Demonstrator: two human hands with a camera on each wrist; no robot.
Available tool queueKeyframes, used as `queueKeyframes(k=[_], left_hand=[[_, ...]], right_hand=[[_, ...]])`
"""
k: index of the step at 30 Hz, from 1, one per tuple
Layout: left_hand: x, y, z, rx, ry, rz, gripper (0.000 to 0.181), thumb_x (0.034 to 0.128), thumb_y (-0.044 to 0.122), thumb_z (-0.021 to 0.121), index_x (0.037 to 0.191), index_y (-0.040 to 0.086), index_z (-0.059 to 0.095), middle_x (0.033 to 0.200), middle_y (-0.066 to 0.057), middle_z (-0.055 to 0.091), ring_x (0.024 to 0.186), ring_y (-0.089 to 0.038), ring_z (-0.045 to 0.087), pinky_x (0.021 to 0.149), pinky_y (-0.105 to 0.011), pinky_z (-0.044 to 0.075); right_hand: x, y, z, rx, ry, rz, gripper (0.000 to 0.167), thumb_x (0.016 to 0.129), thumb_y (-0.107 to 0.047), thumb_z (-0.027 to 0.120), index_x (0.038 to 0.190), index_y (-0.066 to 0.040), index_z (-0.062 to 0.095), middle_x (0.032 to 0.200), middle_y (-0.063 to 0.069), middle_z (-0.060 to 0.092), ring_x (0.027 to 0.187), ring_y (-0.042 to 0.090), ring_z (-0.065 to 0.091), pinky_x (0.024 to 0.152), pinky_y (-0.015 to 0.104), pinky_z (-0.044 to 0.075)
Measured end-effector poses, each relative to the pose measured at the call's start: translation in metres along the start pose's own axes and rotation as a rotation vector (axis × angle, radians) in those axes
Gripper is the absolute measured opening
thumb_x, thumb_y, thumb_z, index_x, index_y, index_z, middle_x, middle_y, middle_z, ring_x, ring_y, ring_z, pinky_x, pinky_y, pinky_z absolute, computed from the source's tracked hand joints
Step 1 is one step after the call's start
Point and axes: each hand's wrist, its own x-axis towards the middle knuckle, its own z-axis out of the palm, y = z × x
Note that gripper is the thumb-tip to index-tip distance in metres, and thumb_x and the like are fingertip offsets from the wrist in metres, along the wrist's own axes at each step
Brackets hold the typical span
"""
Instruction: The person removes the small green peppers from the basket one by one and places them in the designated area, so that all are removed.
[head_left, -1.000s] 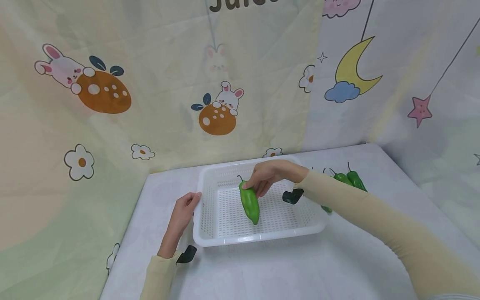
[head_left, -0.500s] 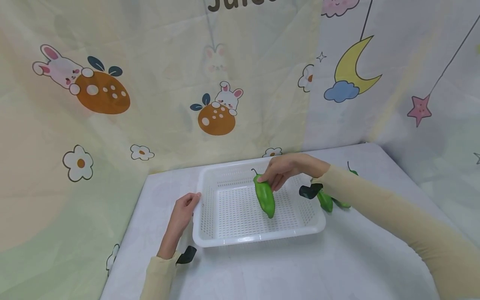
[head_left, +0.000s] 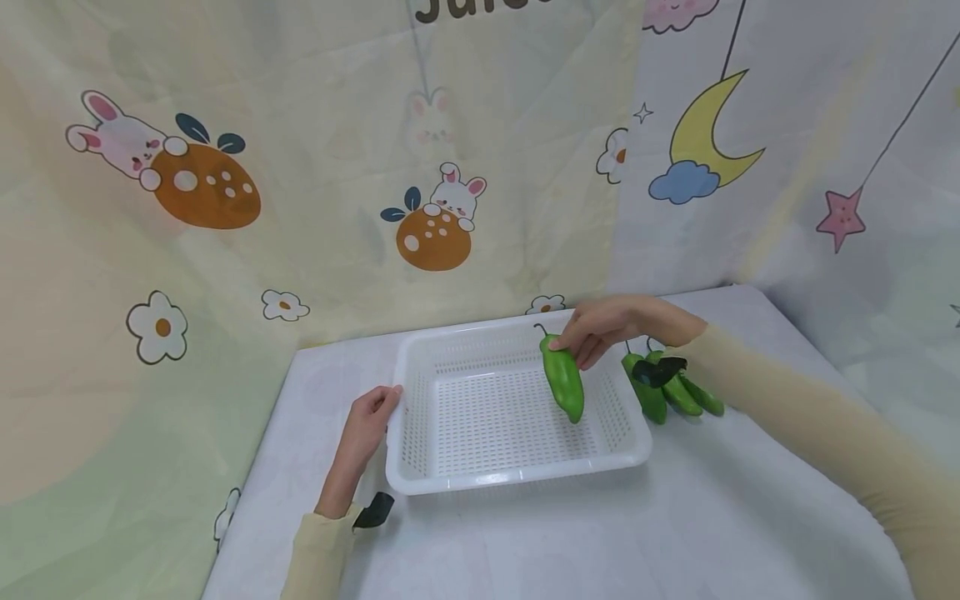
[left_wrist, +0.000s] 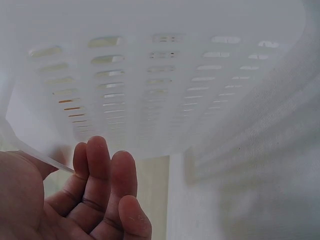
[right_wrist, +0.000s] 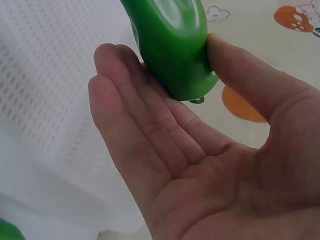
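Observation:
A white perforated plastic basket point(head_left: 517, 477) is in the middle of the table. My left hand point(head_left: 371, 417) grips its left rim; in the left wrist view the thumb lies on one side of the rim and the fingers point(left_wrist: 100, 165) curl on the other, beside the slotted wall. Over the right part of the basket, my right hand point(head_left: 618, 321) pinches a long green pepper point(head_left: 562, 383) near its stem end, tip pointing down. In the right wrist view the thumb presses one side of the pepper point(right_wrist: 172, 45) and fingers support the other.
Several more green peppers point(head_left: 647, 396) lie on the table just right of the basket, partly behind the right wrist's black camera point(head_left: 660, 372). A white cloth covers the table point(head_left: 525, 550). A printed curtain point(head_left: 315, 208) hangs behind it.
My right hand has carried the pepper rightward and slightly up, from the basket's middle toward its right side. The left hand and basket have stayed in place.

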Motion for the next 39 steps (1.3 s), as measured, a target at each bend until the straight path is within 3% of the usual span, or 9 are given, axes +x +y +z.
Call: queueKeyframes(k=[12, 39], left_hand=[[0.000, 0.000, -0.001, -0.009, -0.011, 0.005, 0.043, 0.1031, 0.046, 0.052, 0.112, 0.006, 0.066, 0.106, -0.017, 0.072, 0.078, -0.017, 0.063, 0.069, -0.026, 0.049], [0.000, 0.000, -0.001, -0.017, -0.008, 0.015, 0.041, 0.1031, 0.045, 0.053, 0.111, 0.006, 0.066, 0.104, -0.013, 0.072, 0.080, -0.018, 0.064, 0.072, -0.027, 0.050]], right_hand=[[-0.022, 0.023, -0.023, -0.003, -0.001, 0.040, 0.033, 0.099, -0.033, 0.064, 0.110, -0.003, 0.074, 0.097, 0.005, 0.078, 0.087, 0.016, 0.073, 0.090, 0.035, 0.057], [-0.073, 0.077, -0.068, -0.011, 0.047, 0.075, 0.036, 0.102, -0.032, 0.059, 0.116, -0.001, 0.070, 0.107, 0.007, 0.075, 0.102, 0.020, 0.072, 0.096, 0.039, 0.055]])
